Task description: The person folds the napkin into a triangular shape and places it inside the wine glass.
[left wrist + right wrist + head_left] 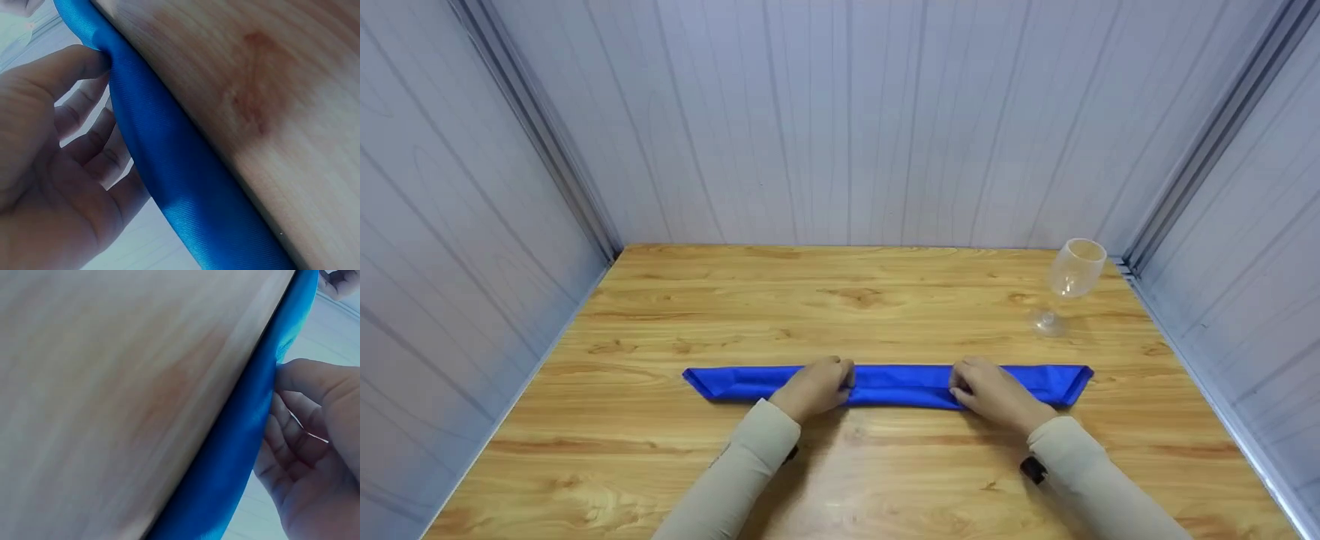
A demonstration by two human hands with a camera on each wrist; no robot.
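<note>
A blue cloth, folded into a long narrow strip with slanted ends, lies across the wooden table. My left hand pinches its near edge left of the middle. In the left wrist view the thumb presses against the blue fabric, the other fingers curled behind it. Right of the middle, my right hand grips the same edge. Its thumb bears on the cloth in the right wrist view, with fingertips tucked behind the fold.
A clear stemmed glass stands upright at the back right of the table. Pale panelled walls enclose the table at the back and on both sides.
</note>
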